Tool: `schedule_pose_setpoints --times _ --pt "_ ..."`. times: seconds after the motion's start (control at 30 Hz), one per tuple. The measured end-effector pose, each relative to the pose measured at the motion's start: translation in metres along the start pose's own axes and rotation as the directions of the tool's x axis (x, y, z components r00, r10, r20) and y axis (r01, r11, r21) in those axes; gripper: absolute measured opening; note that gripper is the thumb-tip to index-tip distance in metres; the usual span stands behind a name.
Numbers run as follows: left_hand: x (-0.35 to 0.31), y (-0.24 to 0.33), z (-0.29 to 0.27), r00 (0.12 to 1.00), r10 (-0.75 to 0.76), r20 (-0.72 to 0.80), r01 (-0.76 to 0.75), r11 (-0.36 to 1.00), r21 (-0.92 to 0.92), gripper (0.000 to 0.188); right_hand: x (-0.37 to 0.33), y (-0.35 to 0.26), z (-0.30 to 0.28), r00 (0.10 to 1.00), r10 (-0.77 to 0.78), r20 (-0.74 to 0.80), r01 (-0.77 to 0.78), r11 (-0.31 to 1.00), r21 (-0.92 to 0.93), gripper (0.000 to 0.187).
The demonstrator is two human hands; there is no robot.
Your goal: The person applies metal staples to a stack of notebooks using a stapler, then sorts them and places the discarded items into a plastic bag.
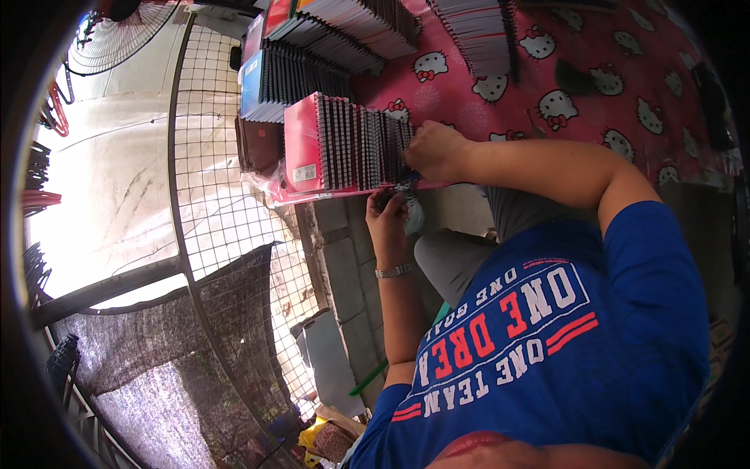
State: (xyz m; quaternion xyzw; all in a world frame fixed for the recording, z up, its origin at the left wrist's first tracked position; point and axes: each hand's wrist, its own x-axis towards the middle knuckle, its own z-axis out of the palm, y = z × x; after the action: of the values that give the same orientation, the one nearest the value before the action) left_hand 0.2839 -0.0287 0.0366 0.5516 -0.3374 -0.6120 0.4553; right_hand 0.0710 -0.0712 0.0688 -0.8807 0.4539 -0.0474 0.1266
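A row of spiral-bound notebooks [344, 144] stands packed on the table's near edge, pink cover at the left end, dark coils facing up and toward me. At the row's right end is my right hand [437, 152], fingers curled in and closed against the last notebooks; what they grip is hidden. My left hand [388, 215], with a metal watch band at its wrist, is raised just below the table edge. Its fingers are pinched together by a small dark piece that I cannot make out. The two hands are close together, a short gap between them.
More spiral notebooks [293, 78] are stacked behind, with another row [476, 35] farther right. A pink cartoon-patterned cover [473, 113] lies over the table. On the left are a wire-grid screen [211, 133] and a fan [117, 35]. My knee [449, 254] sits under the table edge.
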Motion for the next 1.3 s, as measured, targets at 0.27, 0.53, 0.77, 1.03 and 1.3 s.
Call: schedule_pose_setpoints --times 0.27,0.53,0.77,1.03,1.3 --pt "0.003 -0.007 0.004 1.000 0.012 -0.023 -0.012 1.000 -0.008 0.030 -0.006 0.018 0.035 0.809 -0.135 -0.573 0.041 0.984 -0.173 0.013" --pt "0.004 -0.018 0.002 0.996 0.045 -0.073 -0.037 0.994 0.100 0.044 -0.005 0.012 0.011 0.999 0.028 0.034 -0.031 0.996 0.078 0.021" --pt "0.004 -0.023 0.014 0.997 0.051 -0.065 -0.044 0.992 0.115 0.035 -0.003 0.017 0.049 0.827 -0.105 -0.552 0.032 0.990 -0.140 0.015" --pt "0.008 -0.027 0.008 0.991 0.070 -0.112 -0.052 0.986 0.157 0.030 -0.012 0.025 0.038 0.992 0.063 -0.112 -0.053 0.995 0.088 0.016" --pt "0.010 -0.033 0.007 0.994 0.068 -0.082 -0.048 0.974 0.222 0.028 0.005 0.014 0.049 0.993 0.028 -0.112 -0.030 0.999 -0.020 0.016"
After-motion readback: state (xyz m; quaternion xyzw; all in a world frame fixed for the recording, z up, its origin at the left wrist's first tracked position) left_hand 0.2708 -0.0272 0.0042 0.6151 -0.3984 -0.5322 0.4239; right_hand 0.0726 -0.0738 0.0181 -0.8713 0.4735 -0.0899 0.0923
